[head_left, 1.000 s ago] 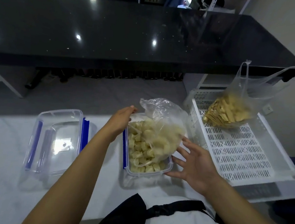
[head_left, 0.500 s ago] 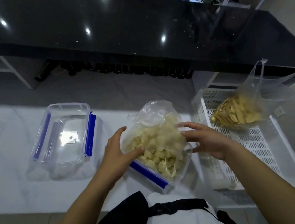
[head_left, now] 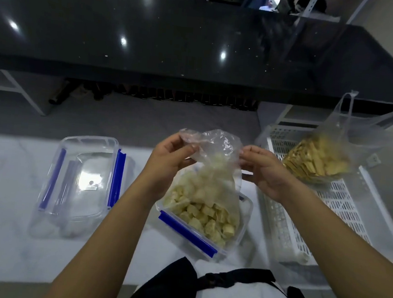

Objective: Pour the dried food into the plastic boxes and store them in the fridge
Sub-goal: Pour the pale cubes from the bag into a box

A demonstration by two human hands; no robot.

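No writing can be read anywhere; a small label inside the empty plastic box point(head_left: 80, 182) at left of frame is too blurred. At centre, the left hand point(head_left: 168, 163) and right hand point(head_left: 265, 172) each pinch the top of a clear bag point(head_left: 212, 171), fingers curled on the film. The bag's lower end rests in the tilted blue-clipped plastic box point(head_left: 202, 222), pale dried food cubes point(head_left: 206, 216) filling both.
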